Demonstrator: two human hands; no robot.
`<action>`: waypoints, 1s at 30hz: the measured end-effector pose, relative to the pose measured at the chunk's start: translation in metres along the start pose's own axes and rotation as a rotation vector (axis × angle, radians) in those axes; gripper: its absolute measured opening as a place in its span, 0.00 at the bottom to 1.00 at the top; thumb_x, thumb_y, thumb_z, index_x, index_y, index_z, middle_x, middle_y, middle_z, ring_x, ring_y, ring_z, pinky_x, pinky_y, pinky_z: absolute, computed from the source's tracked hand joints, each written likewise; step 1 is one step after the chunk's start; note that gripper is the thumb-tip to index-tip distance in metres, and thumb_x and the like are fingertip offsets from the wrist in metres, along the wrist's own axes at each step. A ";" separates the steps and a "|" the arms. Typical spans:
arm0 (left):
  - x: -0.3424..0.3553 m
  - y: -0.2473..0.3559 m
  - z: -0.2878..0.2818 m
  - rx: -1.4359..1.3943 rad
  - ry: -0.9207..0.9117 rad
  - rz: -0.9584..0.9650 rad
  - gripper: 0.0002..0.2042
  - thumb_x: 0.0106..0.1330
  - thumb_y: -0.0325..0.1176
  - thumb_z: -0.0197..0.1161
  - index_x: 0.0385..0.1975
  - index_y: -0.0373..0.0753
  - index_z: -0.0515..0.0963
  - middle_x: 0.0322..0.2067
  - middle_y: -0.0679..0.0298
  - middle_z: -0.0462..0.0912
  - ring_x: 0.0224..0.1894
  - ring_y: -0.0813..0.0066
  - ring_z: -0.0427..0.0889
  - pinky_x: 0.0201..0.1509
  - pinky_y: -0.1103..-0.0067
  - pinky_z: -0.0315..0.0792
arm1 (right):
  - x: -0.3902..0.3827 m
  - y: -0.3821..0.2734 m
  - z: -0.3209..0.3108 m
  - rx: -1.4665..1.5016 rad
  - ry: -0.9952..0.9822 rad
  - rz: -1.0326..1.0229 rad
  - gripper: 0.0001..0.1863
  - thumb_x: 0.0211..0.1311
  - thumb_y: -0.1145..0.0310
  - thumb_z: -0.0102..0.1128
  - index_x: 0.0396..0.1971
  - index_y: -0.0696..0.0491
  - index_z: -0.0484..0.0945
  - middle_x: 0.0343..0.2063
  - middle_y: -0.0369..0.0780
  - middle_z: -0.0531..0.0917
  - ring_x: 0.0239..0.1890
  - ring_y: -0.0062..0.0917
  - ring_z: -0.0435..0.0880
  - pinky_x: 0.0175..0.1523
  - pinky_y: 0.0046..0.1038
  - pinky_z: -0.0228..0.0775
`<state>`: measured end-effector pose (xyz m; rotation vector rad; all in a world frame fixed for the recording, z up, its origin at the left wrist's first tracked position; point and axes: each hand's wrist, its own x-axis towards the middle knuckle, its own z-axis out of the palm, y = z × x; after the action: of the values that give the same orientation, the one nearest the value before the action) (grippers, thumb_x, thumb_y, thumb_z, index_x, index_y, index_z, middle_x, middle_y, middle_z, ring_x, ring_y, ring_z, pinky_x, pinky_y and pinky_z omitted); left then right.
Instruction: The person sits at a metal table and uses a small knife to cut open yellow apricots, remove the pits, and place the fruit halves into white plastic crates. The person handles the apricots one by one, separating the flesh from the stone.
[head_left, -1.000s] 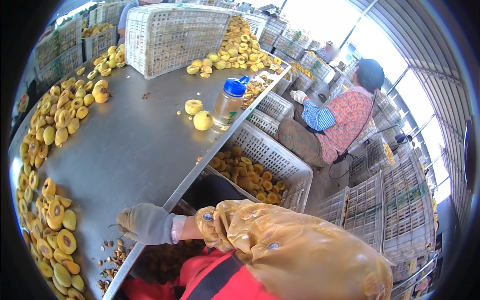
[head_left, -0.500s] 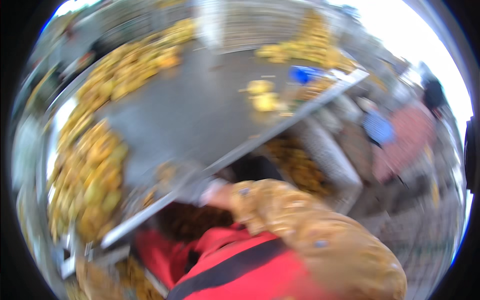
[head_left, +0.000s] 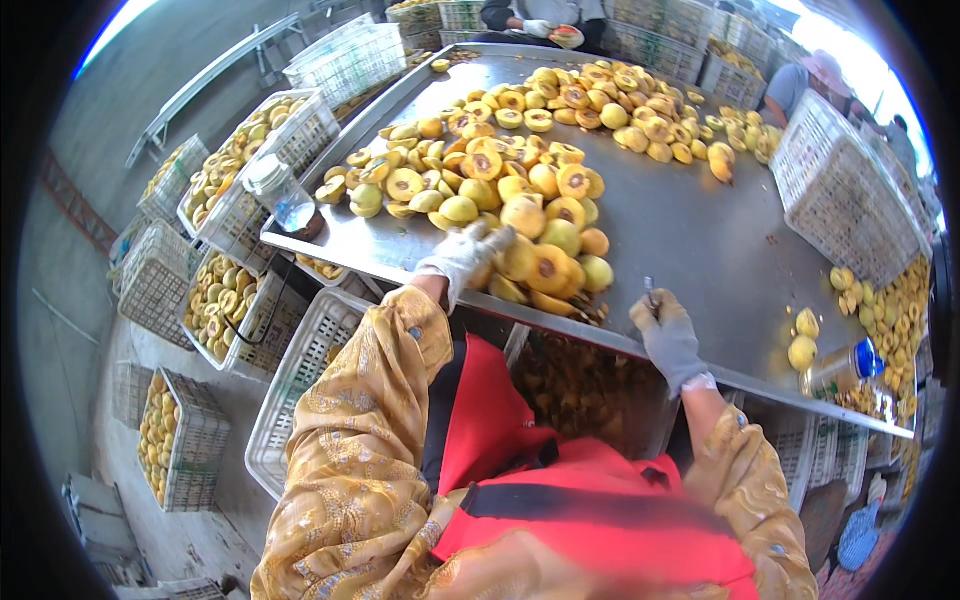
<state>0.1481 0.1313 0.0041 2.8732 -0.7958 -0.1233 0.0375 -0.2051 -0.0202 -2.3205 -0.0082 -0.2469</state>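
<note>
My left hand (head_left: 462,258), in a pale work glove, reaches over the table's near edge to the halved yellow peaches (head_left: 545,265). Its fingers are apart and touch the near side of the heap. Several halves show a brown hollow at the centre. My right hand (head_left: 668,338), in a grey glove, is closed around a small metal tool (head_left: 650,288) whose thin tip points up. Most of the tool is hidden by the fingers, so its exact kind does not show. This hand hovers at the metal table's (head_left: 690,250) near edge, right of the heap.
A clear jar (head_left: 280,190) stands at the table's left corner; another jar with a blue lid (head_left: 845,368) lies at the right. A white crate (head_left: 845,185) tilts over the right side. Fruit-filled crates (head_left: 180,440) stand at left. Another person's gloved hands (head_left: 545,28) work across the table.
The earlier view is smeared and turned differently; now it is sharp. My left hand now shows at the peach heap. My right hand has come from low by the edge to right of the heap.
</note>
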 end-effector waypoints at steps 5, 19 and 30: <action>-0.015 -0.003 -0.052 -1.062 -0.232 -0.172 0.19 0.68 0.44 0.56 0.55 0.46 0.74 0.51 0.60 0.78 0.53 0.69 0.75 0.58 0.80 0.68 | 0.077 0.011 -0.012 0.305 0.000 0.011 0.08 0.63 0.65 0.59 0.31 0.53 0.75 0.23 0.35 0.79 0.26 0.22 0.75 0.34 0.27 0.69; 0.027 -0.352 -0.048 -0.154 0.480 -0.879 0.41 0.59 0.63 0.55 0.64 0.37 0.62 0.64 0.50 0.64 0.67 0.53 0.59 0.70 0.70 0.54 | 0.359 -0.043 0.049 0.151 -0.335 0.138 0.18 0.59 0.55 0.58 0.41 0.54 0.74 0.35 0.35 0.75 0.39 0.19 0.72 0.44 0.25 0.66; 0.080 -0.265 -0.026 -0.443 0.192 -0.456 0.40 0.57 0.62 0.60 0.66 0.45 0.61 0.66 0.49 0.59 0.68 0.55 0.59 0.69 0.71 0.55 | 0.395 -0.043 0.122 0.454 -0.745 0.248 0.08 0.54 0.65 0.60 0.31 0.53 0.78 0.26 0.32 0.77 0.29 0.16 0.72 0.37 0.20 0.64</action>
<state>0.3530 0.3178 -0.0191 2.5324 -0.0534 -0.0633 0.4431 -0.1158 -0.0003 -1.8143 -0.1322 0.6812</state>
